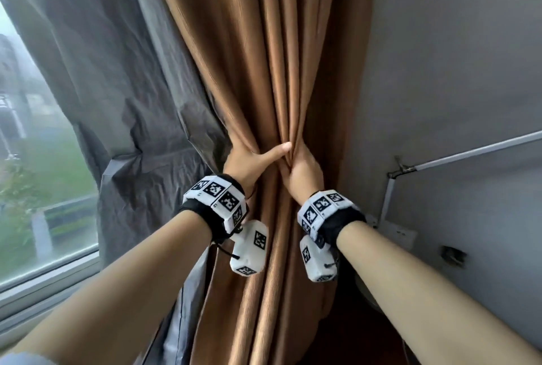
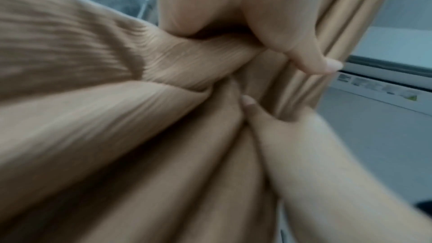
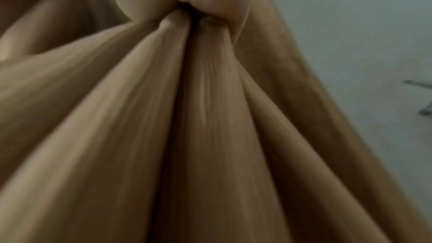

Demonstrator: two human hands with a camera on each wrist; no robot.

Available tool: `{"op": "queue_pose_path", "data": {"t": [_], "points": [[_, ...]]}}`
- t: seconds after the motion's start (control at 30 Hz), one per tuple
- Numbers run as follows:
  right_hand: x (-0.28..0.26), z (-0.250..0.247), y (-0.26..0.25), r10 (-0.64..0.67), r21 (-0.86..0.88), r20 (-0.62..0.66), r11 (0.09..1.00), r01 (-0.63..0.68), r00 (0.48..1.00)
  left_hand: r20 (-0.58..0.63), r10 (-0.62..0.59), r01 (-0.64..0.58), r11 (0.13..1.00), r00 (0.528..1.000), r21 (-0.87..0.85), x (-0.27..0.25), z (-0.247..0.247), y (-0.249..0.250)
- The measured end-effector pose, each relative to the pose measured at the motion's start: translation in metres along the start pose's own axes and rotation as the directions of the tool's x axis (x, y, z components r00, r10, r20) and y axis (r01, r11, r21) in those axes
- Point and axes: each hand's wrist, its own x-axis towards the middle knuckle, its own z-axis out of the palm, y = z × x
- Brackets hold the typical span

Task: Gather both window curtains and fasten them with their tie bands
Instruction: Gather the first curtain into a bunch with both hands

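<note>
Brown curtain [image 1: 264, 71] hangs in the middle of the head frame, from the top edge down to the bottom, and its folds are pulled together at one narrow place in the centre, where both hands meet. Left hand [image 1: 249, 163] comes from the lower left and is wrapped around the gathered folds from the left side, with the thumb laid across the front of the cloth and the other fingers hidden behind it. Right hand [image 1: 302, 171] comes from the lower right and grips the same bundle from the right side; its fingers go into the folds and cannot be seen well. The two hands touch each other at the pinched place. In the left wrist view the cloth fills the left and centre, and a thumb presses on a thick roll of it in the upper middle. In the right wrist view, blurred, the folds run up to a tight knot between fingers near the top centre. Grey curtain [image 1: 123, 85] hangs just to the left of the brown one, beside the window [image 1: 26, 159] at the left edge. Grey wall [image 1: 454, 71] stands to the right.
</note>
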Motion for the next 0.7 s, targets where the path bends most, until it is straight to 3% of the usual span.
{"op": "queue_pose_path", "data": {"t": [0.13, 0.27, 0.33, 0.37, 0.43, 0.5, 0.53, 0.6, 0.63, 0.7], "points": [[-0.005, 0.045, -0.018, -0.171, 0.075, 0.194, 0.984, 0.16, 0.966, -0.138, -0.126, 0.137, 0.988, 0.982, 0.071, 0.005, -0.023, 0.0], [-0.001, 0.052, -0.025, -0.3, 0.151, 0.357, 0.953, 0.262, 0.885, -0.309, -0.121, 0.189, 0.962, 0.943, 0.199, 0.008, -0.043, 0.001], [0.003, 0.041, -0.018, -0.377, 0.152, 0.288, 0.926, 0.347, 0.88, -0.323, -0.112, 0.201, 0.945, 0.94, 0.258, 0.011, -0.046, 0.001], [0.007, 0.034, -0.011, -0.394, 0.129, 0.142, 0.917, 0.378, 0.908, -0.319, -0.112, 0.203, 0.941, 0.941, 0.27, 0.012, -0.045, 0.002], [0.015, 0.023, 0.013, -0.311, 0.011, -0.271, 0.945, 0.326, 0.911, -0.309, -0.123, 0.213, 0.937, 0.943, 0.278, 0.014, -0.04, 0.002], [0.026, 0.007, 0.042, -0.091, -0.048, -0.515, 0.996, 0.078, 0.852, -0.309, -0.136, 0.226, 0.933, 0.941, 0.28, 0.016, -0.03, 0.003], [0.031, 0.0, 0.053, 0.055, -0.013, -0.526, 0.997, -0.072, 0.849, -0.312, -0.134, 0.226, 0.933, 0.94, 0.281, 0.017, -0.027, 0.004], [0.04, -0.009, 0.074, 0.314, 0.093, -0.382, 0.949, -0.302, 0.869, -0.31, -0.139, 0.23, 0.931, 0.941, 0.283, 0.02, -0.021, 0.003], [0.043, -0.012, 0.081, 0.351, 0.141, -0.281, 0.936, -0.323, 0.893, -0.312, -0.142, 0.235, 0.93, 0.939, 0.284, 0.021, -0.019, 0.003], [0.046, -0.012, 0.084, 0.279, 0.277, -0.087, 0.929, -0.246, 0.956, -0.326, -0.146, 0.244, 0.927, 0.934, 0.285, 0.024, -0.018, 0.002]]}}
